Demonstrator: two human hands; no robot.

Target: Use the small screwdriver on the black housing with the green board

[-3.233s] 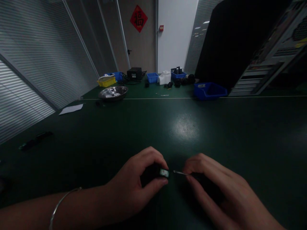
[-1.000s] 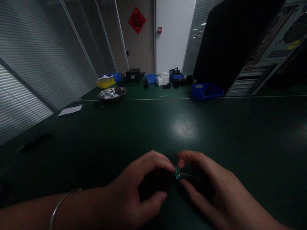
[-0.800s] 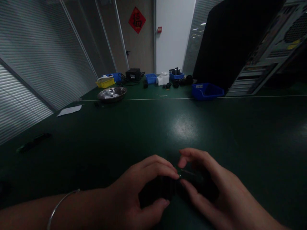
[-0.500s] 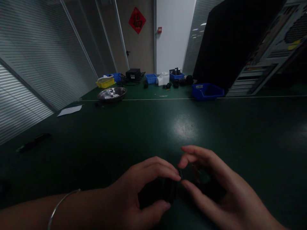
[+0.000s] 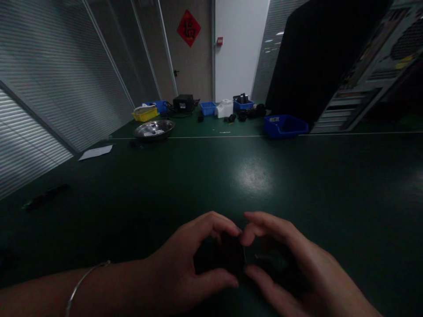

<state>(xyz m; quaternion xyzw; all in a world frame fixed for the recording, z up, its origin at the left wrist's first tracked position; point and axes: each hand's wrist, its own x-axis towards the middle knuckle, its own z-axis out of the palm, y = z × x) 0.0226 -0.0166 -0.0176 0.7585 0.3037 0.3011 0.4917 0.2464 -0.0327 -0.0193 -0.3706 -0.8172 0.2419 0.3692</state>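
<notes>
Between the fingers, a black block (image 5: 234,256)

The left hand (image 5: 183,259) holds it half-curled, seemingly for steadiness; the right hand (image 5: 299,257), fingers parted, is at its end, grip too dark to tell. Beyond the fingertips sits a blue parts bin (image 5: 276,129).

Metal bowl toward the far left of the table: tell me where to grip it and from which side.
Probably best by its rim: the metal bowl looks wide, round and shallow, so take opposite edges, left and right, keeping it level because pale pieces lie inside. Come from the near side; the yellow bin stands behind it.
</notes>
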